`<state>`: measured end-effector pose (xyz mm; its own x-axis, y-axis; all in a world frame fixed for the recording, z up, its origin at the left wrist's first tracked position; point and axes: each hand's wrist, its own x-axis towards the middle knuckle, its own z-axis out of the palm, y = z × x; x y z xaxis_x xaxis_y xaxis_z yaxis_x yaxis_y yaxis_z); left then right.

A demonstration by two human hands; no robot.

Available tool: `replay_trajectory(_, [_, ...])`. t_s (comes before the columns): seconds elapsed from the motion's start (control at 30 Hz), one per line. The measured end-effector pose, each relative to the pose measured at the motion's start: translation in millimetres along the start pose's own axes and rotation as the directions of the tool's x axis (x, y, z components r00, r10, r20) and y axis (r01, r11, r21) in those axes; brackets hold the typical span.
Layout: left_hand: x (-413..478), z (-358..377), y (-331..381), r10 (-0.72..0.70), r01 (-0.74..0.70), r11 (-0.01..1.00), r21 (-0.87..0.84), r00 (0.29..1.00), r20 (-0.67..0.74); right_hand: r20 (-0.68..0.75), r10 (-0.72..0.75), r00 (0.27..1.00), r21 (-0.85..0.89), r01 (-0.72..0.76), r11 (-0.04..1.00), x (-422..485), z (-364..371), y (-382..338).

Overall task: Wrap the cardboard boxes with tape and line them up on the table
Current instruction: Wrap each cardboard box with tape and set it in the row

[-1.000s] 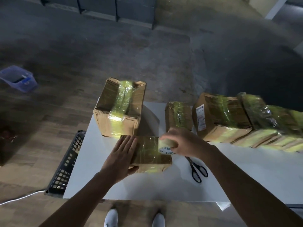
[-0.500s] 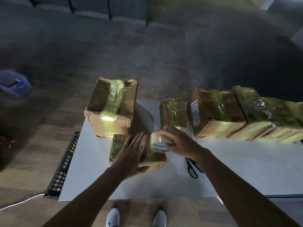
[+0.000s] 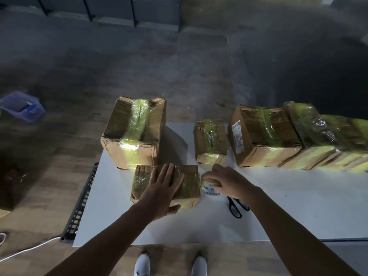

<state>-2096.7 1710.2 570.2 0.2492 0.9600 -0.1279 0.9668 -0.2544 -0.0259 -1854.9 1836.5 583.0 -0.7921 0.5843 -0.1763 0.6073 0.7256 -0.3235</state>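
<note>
A white counter [image 3: 298,206] stands on a floor that is pale wood planks [image 3: 49,176] near and to the left, and grey and mottled [image 3: 139,66] farther off. Dark, panelled units [image 3: 111,8] line the far edge of the room, and the far right falls into shadow.

On the floor at the left sits one blue bin [image 3: 22,106]. One black perforated crate [image 3: 81,202] lies against the counter's left edge, and one white cable [image 3: 29,250] trails across the planks below it. Two white shoes [image 3: 142,265] show at the near edge.

Four boxes can be counted singly, all banded in yellowish tape:
- a big box [image 3: 135,132] at the far left corner
- a flat box [image 3: 143,182] just in front of it
- a small box [image 3: 211,140] in the far middle
- a labelled box [image 3: 264,136] to its right

More wrapped boxes [image 3: 328,136] press against the labelled one and run off the right edge. They are too blurred to count.

There is one tape roll [image 3: 208,186], on the counter just beside the flat box's right end. One pair of black scissors [image 3: 236,208] lies near it, partly under the right wrist.

The left hand [image 3: 162,191] lies flat on top of the flat box, fingers straight and the thumb down its near side. The right hand [image 3: 229,182] curls over the tape roll and grips it.
</note>
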Motion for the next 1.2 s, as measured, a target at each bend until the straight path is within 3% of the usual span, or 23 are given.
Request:
replay_trajectory(0.17, [36, -25, 31, -0.143, 0.152, 0.987, -0.050, 0.979, 0.144, -0.079, -0.093, 0.993, -0.080, 0.087, 0.993, 8, 3, -3])
replay_trajectory(0.33, [58, -27, 35, -0.006, -0.002, 0.999, 0.046, 0.985, 0.174, -0.101, -0.126, 0.987, -0.016, 0.125, 0.992, 9, 5, -3])
replay_trajectory(0.43, [59, -25, 27, 0.022, -0.021, 1.000, -0.008, 0.986, 0.167, -0.128, -0.058, 0.990, 0.165, 0.079, 0.983, 2, 10, 2])
replay_trajectory(0.53, [53, -31, 10, 0.049, -0.036, 0.994, -0.100, 0.991, 0.126, -0.267, 0.030, 0.963, 0.410, 0.086, 0.908, -7, 10, 1])
replay_trajectory(0.63, [42, -43, -10, 0.033, -0.018, 0.983, -0.181, 0.996, 0.079, -0.341, 0.075, 0.937, 0.492, 0.110, 0.863, -3, -5, -7])
replay_trajectory(0.8, [16, -59, -27, 0.010, -0.057, 0.943, -0.329, 0.990, -0.144, -0.197, -0.001, 0.980, 0.366, 0.074, 0.928, 1, -52, -12])
replay_trajectory(0.93, [4, -61, -29, -0.018, -0.086, 0.925, -0.370, 0.963, -0.270, -0.196, -0.151, 0.969, 0.160, 0.184, 0.970, -5, -76, -15])
replay_trajectory(1.0, [-1, -57, -28, -0.061, -0.103, 0.874, -0.474, 0.947, -0.317, -0.255, -0.177, 0.951, 0.153, 0.220, 0.963, -3, -84, -20])
replay_trajectory(1.13, [-11, -42, -24, -0.272, -0.029, 0.639, -0.769, 0.926, -0.261, -0.376, -0.101, 0.921, 0.371, 0.249, 0.895, 9, -86, -41])
replay_trajectory(1.2, [-16, -33, -23, -0.305, 0.023, 0.640, -0.768, 0.925, -0.227, -0.336, -0.129, 0.933, 0.359, 0.254, 0.898, 14, -80, -49])
